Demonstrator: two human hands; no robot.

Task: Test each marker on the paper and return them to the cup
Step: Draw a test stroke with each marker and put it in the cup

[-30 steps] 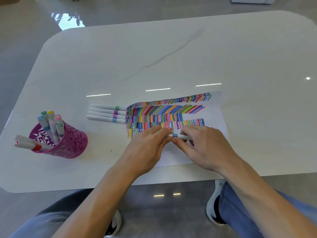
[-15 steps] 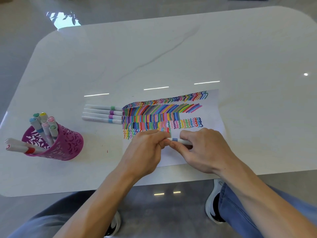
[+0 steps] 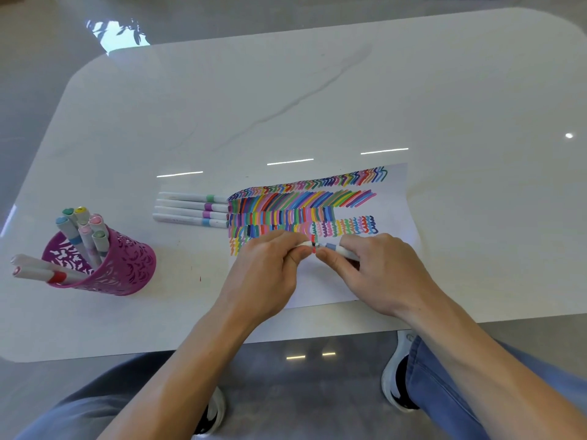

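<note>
White marker (image 3: 337, 249) with a blue-grey band, held level above the colour-striped paper (image 3: 392, 217) at the 6 o'clock side of the table (image 3: 317, 90); the magenta cup (image 3: 127, 268) stands at 9 o'clock of the paper. The right hand (image 3: 381, 274) pinches the barrel with curled fingers. The left hand (image 3: 266, 274) likewise pinches the marker's 9 o'clock end.

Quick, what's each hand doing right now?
Left hand: closed, pinching the marker cap.
Right hand: closed, gripping the marker.
</note>
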